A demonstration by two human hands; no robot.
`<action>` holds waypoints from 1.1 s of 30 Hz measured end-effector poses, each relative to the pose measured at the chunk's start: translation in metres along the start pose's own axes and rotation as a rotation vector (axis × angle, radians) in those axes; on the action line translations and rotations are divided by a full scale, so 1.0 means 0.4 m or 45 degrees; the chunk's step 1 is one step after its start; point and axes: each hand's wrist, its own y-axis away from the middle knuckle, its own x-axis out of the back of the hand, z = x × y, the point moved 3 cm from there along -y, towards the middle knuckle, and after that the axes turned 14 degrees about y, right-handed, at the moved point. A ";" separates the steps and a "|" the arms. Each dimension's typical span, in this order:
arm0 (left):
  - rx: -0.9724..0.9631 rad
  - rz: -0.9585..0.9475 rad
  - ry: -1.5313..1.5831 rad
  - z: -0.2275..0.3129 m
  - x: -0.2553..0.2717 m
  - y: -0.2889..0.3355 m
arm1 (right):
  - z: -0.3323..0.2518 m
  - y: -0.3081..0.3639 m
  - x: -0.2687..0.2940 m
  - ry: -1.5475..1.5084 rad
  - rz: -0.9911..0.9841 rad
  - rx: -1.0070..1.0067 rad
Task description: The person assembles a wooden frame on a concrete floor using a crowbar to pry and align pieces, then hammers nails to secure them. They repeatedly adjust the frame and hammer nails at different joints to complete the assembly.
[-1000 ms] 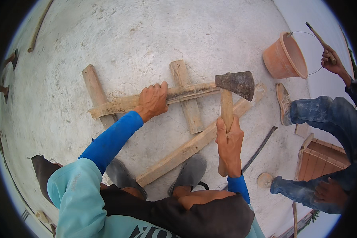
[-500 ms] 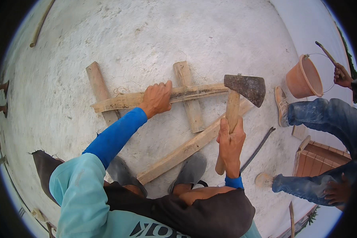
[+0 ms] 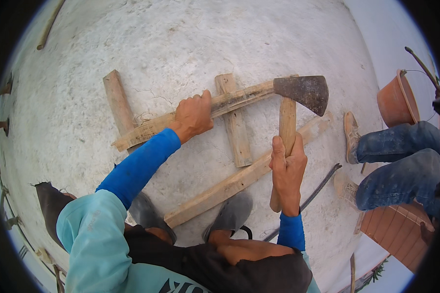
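My left hand [image 3: 193, 115] is closed around the middle of a rough wooden beam [image 3: 244, 97]. The beam lies slantwise across two short wood pieces, the left one [image 3: 118, 100] and the right one [image 3: 238, 138]. In my right hand [image 3: 288, 171] is the wooden handle of an axe [image 3: 304, 93], gripped low down. The dark, worn axe head is at the beam's far right end and hides its tip; whether it touches the wood I cannot tell. Another squared beam [image 3: 219, 189] lies on the floor in front of my shoes.
A dark curved metal bar [image 3: 321, 184] lies right of my right forearm. Farther right, a person in blue jeans [image 3: 401, 142] is beside an orange bucket [image 3: 395, 101] with a wire handle. A reddish slatted or tiled block [image 3: 388, 228] is nearer. A wooden pole [image 3: 51, 25] lies far left.
The axe head and the beam's right end have risen away from me, with both my grips kept. The other person has stepped, and the bucket has shifted right.
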 end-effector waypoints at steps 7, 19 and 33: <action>-0.010 -0.032 0.016 0.018 0.024 -0.004 | -0.005 -0.099 -0.075 0.652 -0.264 0.005; -0.042 0.018 0.032 0.004 0.018 -0.009 | 0.023 -0.099 -0.094 0.179 -0.081 0.091; -0.082 0.060 0.014 -0.013 0.017 -0.025 | 0.036 -0.114 -0.124 0.468 -0.173 0.072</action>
